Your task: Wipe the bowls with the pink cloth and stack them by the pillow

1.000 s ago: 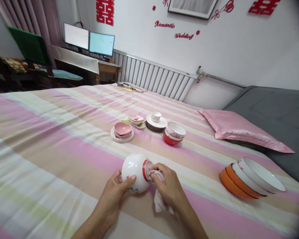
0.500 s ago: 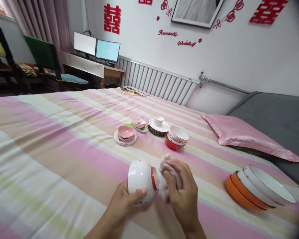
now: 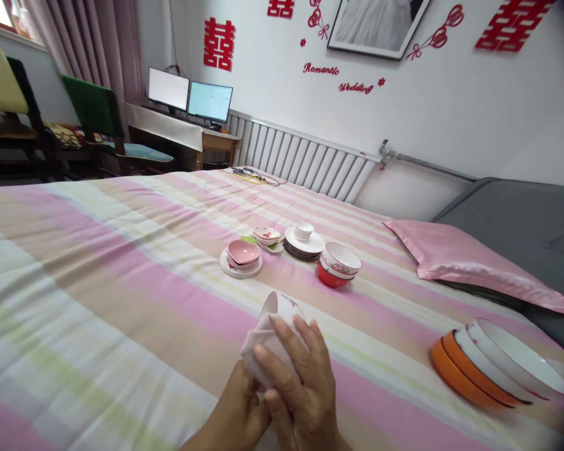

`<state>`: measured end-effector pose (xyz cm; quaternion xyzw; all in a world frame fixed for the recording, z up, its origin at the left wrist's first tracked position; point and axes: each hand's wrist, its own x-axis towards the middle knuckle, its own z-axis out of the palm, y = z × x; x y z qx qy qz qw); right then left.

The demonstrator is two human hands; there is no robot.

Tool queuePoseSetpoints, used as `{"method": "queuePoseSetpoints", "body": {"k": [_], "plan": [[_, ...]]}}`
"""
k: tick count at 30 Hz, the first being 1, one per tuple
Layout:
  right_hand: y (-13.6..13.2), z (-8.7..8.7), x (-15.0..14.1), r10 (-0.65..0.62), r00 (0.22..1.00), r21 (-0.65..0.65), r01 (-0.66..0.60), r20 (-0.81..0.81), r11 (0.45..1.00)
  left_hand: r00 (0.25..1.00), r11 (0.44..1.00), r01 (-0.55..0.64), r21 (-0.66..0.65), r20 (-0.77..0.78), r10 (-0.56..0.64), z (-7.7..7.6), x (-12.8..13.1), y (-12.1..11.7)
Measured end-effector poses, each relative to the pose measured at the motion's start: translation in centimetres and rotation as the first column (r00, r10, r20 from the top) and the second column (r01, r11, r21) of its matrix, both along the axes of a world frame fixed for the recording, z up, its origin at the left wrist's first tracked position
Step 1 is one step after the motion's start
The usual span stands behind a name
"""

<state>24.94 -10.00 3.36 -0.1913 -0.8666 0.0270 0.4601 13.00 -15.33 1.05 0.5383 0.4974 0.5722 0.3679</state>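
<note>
A white bowl [image 3: 286, 304] with a red rim and small dark markings is tilted on its side above the bed, its opening facing left. My left hand [image 3: 244, 401] grips it from below, with part of the fingers hidden behind the cloth. A pale cloth [image 3: 263, 351] covers the near side of the bowl and folds over its rim. My right hand [image 3: 301, 376] presses this cloth against the bowl, fingers bent around it. Much of the bowl is hidden by the cloth and my right hand.
On the striped bedspread [image 3: 160, 300] stand a pink heart-shaped bowl [image 3: 243, 252] on white plates, small dishes [image 3: 266, 234], stacked plates [image 3: 305, 241], and red and white bowls [image 3: 339, 263]. Large orange and white bowls [image 3: 493, 363] are stacked at right, near a pink pillow [image 3: 474, 257].
The bowl has turned so its opening shows at the left instead of its base at the right. My right hand has brought the cloth leftward onto the bowl. The view has shifted slightly.
</note>
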Motion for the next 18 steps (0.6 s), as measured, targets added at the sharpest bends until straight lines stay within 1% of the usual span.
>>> {"method": "queuePoseSetpoints", "body": {"k": [2, 5, 7, 8, 9, 10, 11, 13, 14, 15, 16, 17, 18], "plan": [[-0.1, 0.4, 0.4, -0.017, 0.999, -0.068, 0.015, -0.028, 0.998, 0.994, 0.996, 0.086, 0.006, -0.066, -0.085, 0.9, 0.0, 0.0], [0.1, 1.0, 1.1, -0.003, 0.997, -0.196, -0.011, -0.073, 0.981, 0.957, 0.978, 0.191, 0.08, -0.238, -0.168, 1.6, 0.0, 0.1], [0.6, 1.4, 1.7, -0.015, 0.993, -0.342, -0.027, -0.118, 0.939, 0.91, 0.96, 0.256, 0.114, -0.362, -0.199, 1.6, 0.1, 0.2], [1.0, 1.6, 2.0, -0.023, 0.99, -0.426, -0.038, -0.137, 0.904, 0.881, 0.951, 0.283, 0.121, -0.424, -0.209, 1.5, 0.2, 0.3], [1.5, 1.7, 2.3, -0.032, 0.987, -0.513, -0.054, -0.157, 0.857, 0.85, 0.944, 0.306, 0.126, -0.483, -0.21, 1.4, 0.3, 0.4], [2.0, 1.8, 2.5, -0.041, 0.982, -0.597, -0.079, -0.185, 0.798, 0.817, 0.936, 0.324, 0.136, -0.539, -0.205, 1.2, 0.4, 0.4], [2.5, 1.8, 2.7, -0.051, 0.974, -0.679, -0.116, -0.221, 0.725, 0.785, 0.928, 0.34, 0.154, -0.589, -0.19, 1.1, 0.6, 0.4], [3.5, 1.8, 3.0, -0.077, 0.95, -0.807, -0.212, -0.303, 0.55, 0.726, 0.907, 0.371, 0.2, -0.671, -0.15, 0.8, 0.8, 0.5], [3.9, 1.8, 3.0, -0.09, 0.937, -0.847, -0.259, -0.337, 0.464, 0.698, 0.899, 0.383, 0.214, -0.705, -0.129, 0.6, 0.9, 0.5], [4.2, 1.8, 3.0, -0.101, 0.925, -0.868, -0.3, -0.366, 0.395, 0.667, 0.895, 0.389, 0.219, -0.737, -0.11, 0.5, 1.0, 0.5], [4.5, 1.8, 2.9, -0.108, 0.915, -0.876, -0.331, -0.389, 0.352, 0.639, 0.894, 0.387, 0.227, -0.765, -0.082, 0.3, 1.1, 0.5], [4.6, 1.7, 2.9, -0.109, 0.908, -0.875, -0.351, -0.406, 0.332, 0.611, 0.896, 0.378, 0.234, -0.79, -0.051, 0.1, 1.1, 0.6], [4.7, 1.7, 2.8, -0.103, 0.904, -0.873, -0.363, -0.415, 0.325, 0.584, 0.9, 0.363, 0.242, -0.811, -0.018, -0.1, 1.1, 0.7]]}}
